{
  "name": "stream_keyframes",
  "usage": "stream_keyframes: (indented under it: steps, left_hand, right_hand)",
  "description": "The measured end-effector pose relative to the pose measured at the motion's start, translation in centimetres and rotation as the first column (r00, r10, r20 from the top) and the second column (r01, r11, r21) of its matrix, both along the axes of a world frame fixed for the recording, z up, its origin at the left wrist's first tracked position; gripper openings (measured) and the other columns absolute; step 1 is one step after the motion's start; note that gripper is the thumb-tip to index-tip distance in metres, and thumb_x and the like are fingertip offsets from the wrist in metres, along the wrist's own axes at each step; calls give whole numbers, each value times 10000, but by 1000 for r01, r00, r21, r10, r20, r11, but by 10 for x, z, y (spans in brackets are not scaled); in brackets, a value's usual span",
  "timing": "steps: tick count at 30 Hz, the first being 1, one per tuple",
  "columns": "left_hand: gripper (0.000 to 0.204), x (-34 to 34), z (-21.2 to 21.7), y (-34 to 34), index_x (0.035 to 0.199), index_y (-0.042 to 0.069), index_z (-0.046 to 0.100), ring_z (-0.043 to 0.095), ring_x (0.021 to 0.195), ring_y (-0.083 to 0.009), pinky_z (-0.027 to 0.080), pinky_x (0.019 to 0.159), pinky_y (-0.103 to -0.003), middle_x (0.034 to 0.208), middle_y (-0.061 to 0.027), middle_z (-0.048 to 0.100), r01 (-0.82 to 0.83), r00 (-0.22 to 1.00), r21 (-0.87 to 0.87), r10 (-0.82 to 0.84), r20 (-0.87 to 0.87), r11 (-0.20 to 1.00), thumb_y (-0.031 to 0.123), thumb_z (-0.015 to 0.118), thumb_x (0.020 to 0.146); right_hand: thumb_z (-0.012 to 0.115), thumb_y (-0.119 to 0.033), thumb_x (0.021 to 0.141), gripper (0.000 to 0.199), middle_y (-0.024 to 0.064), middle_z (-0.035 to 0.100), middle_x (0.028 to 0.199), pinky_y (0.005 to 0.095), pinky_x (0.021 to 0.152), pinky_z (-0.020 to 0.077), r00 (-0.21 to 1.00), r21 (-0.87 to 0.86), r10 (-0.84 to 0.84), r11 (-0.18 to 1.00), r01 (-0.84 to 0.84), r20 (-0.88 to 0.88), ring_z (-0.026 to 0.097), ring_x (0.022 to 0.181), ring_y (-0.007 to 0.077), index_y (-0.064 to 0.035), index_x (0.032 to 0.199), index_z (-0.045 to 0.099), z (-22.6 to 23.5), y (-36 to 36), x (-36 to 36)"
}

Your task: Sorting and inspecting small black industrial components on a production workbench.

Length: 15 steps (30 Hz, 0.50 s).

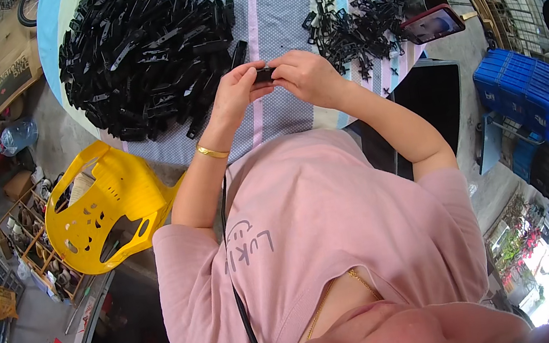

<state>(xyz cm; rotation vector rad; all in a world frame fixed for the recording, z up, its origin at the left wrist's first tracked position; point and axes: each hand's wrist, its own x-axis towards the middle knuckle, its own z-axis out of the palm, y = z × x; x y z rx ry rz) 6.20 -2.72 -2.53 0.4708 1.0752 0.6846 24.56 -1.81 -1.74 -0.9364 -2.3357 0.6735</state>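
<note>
Between my two hands, at the near side of the table, is a small black plastic piece [264, 75]. My left hand [235, 93] pinches its left end with thumb and fingers. My right hand [307, 77] grips its right end, its fingertips covering much of it. Just beyond my left hand spreads a large heap of long black plastic pieces [139, 57]. Past my right hand lies a looser pile of small black clip-like parts [363, 26]. The exact kind of the held piece is hard to make out.
The round table wears a striped, dotted cloth [268, 25]. A phone [433, 24] leans against a dark cylindrical container [425, 1] at the right edge. A yellow plastic chair [114, 201] stands at the left, a blue crate [519, 91] at the right. A cardboard box [6, 62] is far left.
</note>
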Motion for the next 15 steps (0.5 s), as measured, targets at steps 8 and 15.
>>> stream_keyframes:
  steps: [8,15]
  left_hand:
    - [294,4,-1,-8,1144,-67,493,617,873,-187,532,774,-286,1013,-122,587,71,993,122,-58,-105,990,111,396,931]
    - [279,4,3,-12,1114,-81,500,621,858,-200,544,757,-292,995,-146,585,-28,999,59,30,-39,998,91,391,924]
  right_hand:
    - [653,-98,706,191,68,592,804,341,665,476,994,-18,-11,1000,13,109,576,761,250,-49,860,550,10,-5,-10]
    - [648,-93,697,234,59,563,751,340,653,468,998,-82,-56,995,59,43,552,712,234,-56,892,525,20,-3,-6]
